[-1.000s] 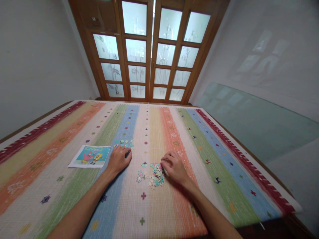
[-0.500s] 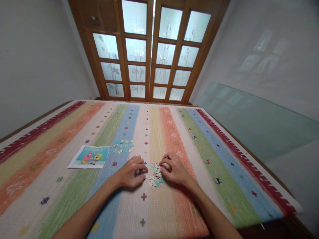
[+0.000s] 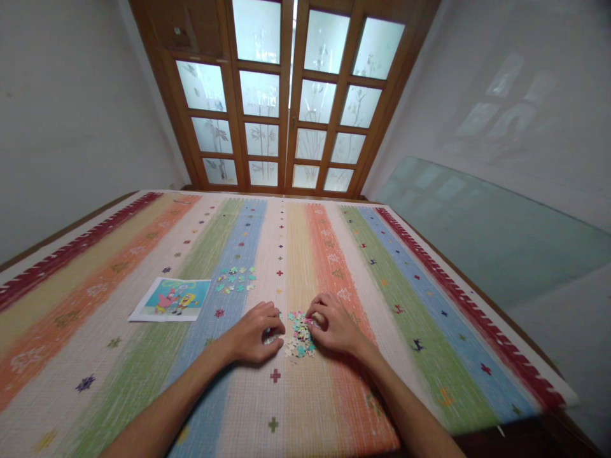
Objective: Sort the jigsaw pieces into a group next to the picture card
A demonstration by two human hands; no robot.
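A pile of small jigsaw puzzle pieces [image 3: 300,337], mostly teal, cream and pink, lies on the striped tablecloth between my hands. Just left of it, my left hand [image 3: 258,332] rests low with curled fingers and the thumb close beneath them; what lies inside the curl is too small to make out. At the pile's right edge, my right hand [image 3: 334,324] has its thumb and index finger closed on a puzzle piece, largely hidden by the fingers. Farther out to the left, several teal pieces [image 3: 239,280] are spread apart in loose rows.
A printed cartoon picture sheet [image 3: 172,300] lies flat to the left, beside the spread pieces. The striped tablecloth [image 3: 315,407] covers a wide table. Beyond its far edge stand wooden glass-paned doors [image 3: 288,146]. A pale green glass panel [image 3: 487,222] stands along the right wall.
My left hand has shifted very slightly toward the pile, its fingers still curled. The right hand stays at the pile's edge, and the pieces near its fingertips are slightly rearranged.
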